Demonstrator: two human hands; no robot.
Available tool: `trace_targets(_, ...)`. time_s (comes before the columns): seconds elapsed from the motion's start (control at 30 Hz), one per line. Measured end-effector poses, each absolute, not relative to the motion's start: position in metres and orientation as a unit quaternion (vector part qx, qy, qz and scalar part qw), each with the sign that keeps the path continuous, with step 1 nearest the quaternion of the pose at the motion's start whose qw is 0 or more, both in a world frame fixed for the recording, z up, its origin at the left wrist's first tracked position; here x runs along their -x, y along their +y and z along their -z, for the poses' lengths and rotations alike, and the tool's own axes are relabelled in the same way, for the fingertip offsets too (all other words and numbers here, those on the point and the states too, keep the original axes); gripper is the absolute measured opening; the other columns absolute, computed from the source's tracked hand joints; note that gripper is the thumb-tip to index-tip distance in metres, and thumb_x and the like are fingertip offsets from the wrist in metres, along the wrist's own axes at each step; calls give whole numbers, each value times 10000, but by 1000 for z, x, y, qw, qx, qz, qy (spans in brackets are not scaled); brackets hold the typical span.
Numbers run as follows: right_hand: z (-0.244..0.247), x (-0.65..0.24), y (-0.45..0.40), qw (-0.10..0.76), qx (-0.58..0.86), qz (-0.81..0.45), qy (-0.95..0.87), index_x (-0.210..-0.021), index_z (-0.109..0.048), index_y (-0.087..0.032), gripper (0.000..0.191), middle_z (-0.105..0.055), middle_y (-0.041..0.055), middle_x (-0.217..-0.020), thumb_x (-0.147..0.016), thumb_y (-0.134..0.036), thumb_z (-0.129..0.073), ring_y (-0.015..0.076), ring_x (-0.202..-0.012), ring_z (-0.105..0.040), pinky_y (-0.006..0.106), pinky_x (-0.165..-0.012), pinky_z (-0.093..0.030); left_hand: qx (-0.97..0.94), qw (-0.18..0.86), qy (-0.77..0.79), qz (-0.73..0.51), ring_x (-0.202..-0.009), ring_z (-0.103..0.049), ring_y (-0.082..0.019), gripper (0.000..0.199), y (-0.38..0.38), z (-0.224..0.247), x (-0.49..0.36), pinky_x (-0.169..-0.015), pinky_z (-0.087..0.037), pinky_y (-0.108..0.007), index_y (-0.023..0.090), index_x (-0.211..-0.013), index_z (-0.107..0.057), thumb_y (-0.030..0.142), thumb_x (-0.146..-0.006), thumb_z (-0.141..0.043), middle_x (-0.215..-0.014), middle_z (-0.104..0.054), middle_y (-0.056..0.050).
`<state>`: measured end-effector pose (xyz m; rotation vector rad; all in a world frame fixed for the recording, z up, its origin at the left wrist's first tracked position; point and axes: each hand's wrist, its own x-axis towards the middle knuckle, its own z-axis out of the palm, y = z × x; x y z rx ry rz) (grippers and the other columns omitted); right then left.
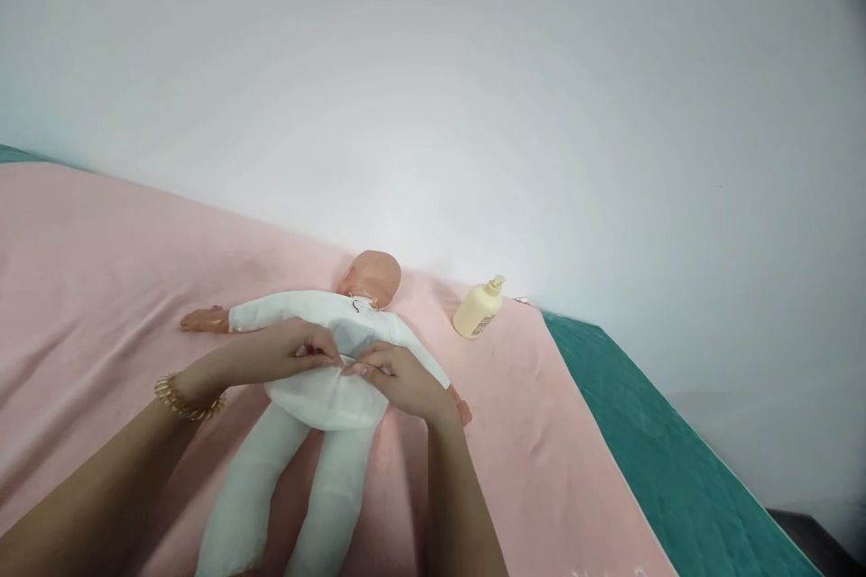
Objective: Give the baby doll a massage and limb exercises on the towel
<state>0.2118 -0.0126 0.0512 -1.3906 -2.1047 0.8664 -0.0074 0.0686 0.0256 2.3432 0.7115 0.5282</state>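
A baby doll (374, 278) lies on the pink sheet, its head toward the wall and its arms spread to both sides. It wears a white long-sleeved top (317, 398) and white trousers (338, 474). Over the doll's belly, my left hand (306, 351) pinches the cloth of the top from the left. My right hand (399, 375) pinches the same cloth from the right, the fingertips of both hands almost meeting. Whatever small fastening may be between the fingers is hidden. A beaded bracelet (189, 398) circles my left wrist.
To the right of the doll's head, a cream pump bottle (477, 309) stands slightly tilted on the creased pink sheet (534, 433). Green bedding (649, 415) shows past the sheet's right edge. A plain pale wall (433, 108) rises directly behind.
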Motion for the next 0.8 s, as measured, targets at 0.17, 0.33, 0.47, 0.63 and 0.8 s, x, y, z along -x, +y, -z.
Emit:
trace_targets(0.17,-50,-210,-12,233,519,-313,-760,-811,-768,-289,256,-690,-15,-899,-931,-250,-545,149,-791,-636,256,-683,-493,-890,355,253,-136,-835,-669,-197,257,74,-19,6,-763,-495,-288,238,-907,-757,342,-894,-523,-929,-757,-6)
trace_targets(0.33,-40,-207,-8,260,504,-283,-773,-800,-757,-295,262,-700,-13,-878,-919,-225,-534,159,-816,-650,257,-680,-503,-880,365,272,-137,-818,-673,-196,252,73,-16,1,-743,-494,-281,250,-897,-759,352,-883,-530,-899,-759,3)
trace_targets(0.47,-26,-206,3,322,533,-278,-732,-790,-708,-216,324,-685,-1,-780,-967,-274,-444,150,-758,-633,265,-715,-490,-840,398,311,-199,-791,-652,-212,346,73,-16,-7,-690,-498,-293,236,-886,-748,472,-884,-495,-844,-743,-5)
trace_targets(0.63,-1,-202,21,461,575,-148,-660,-891,-691,-196,275,-663,51,-953,-976,-287,-446,187,-978,-582,304,-881,-441,-820,297,344,-348,-978,-626,-247,421,78,-8,-18,-897,-480,-366,221,-923,-723,533,-906,-440,-1010,-725,-46)
trace_targets(0.8,14,-199,30,431,589,-107,-675,-918,-684,-192,232,-664,61,-968,-971,-251,-467,204,-988,-552,326,-918,-411,-839,237,342,-350,-1061,-600,-257,400,86,6,-22,-997,-415,-390,213,-976,-704,488,-930,-417,-1059,-717,-62)
